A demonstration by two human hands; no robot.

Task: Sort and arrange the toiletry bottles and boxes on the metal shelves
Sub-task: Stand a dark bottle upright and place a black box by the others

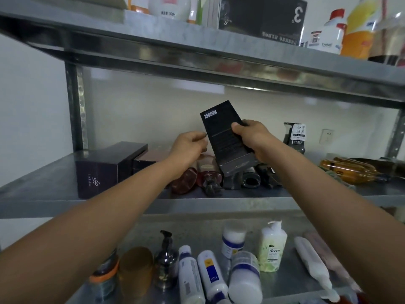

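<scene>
My right hand (252,137) grips a tall black box (223,137), tilted and lifted above the middle shelf (54,185). My left hand (188,148) hovers just left of the box with fingers loosely curled and holds nothing. Under the box lie dark red bottles (197,174) and black bottles (252,176) on their sides. A dark purple box (103,172) and a brownish box (149,160) stand at the left of the same shelf.
An upright dark pump bottle (294,137) and lying amber bottles (350,170) sit to the right. The lower shelf holds several white bottles (210,275), a green-white pump bottle (271,246) and a lying white tube (313,264). The top shelf carries a large black box (263,16) and bottles.
</scene>
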